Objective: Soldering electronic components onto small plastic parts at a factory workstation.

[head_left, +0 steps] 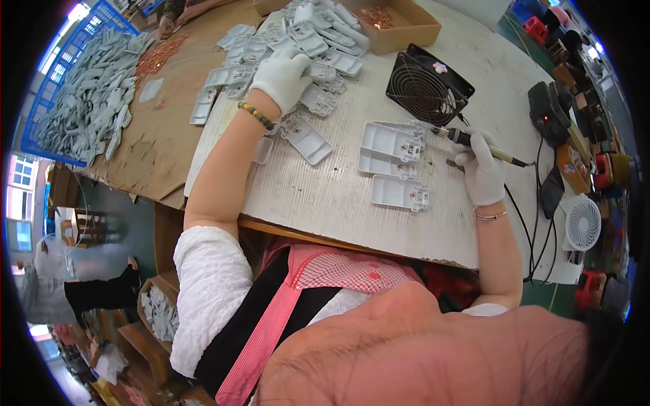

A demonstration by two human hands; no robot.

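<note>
My left hand, in a white glove, reaches over a heap of white plastic casings. Its fingers curl down among the casings; what they grip is hidden. A soldering iron is held in my gloved right hand, its tip pointing left. Close to that tip lies a short column of casings, open sides up, small metal parts at their right ends. The nearest casing of the column sits toward the table's front edge. Another loose casing rests at an angle below my left hand.
Behind the iron stands a black fan. A cardboard box with copper-coloured pieces is at the back. On the right are a black soldering station, cables and a white fan. A blue basket of grey-white parts stands far left; another person's hand shows beyond.
</note>
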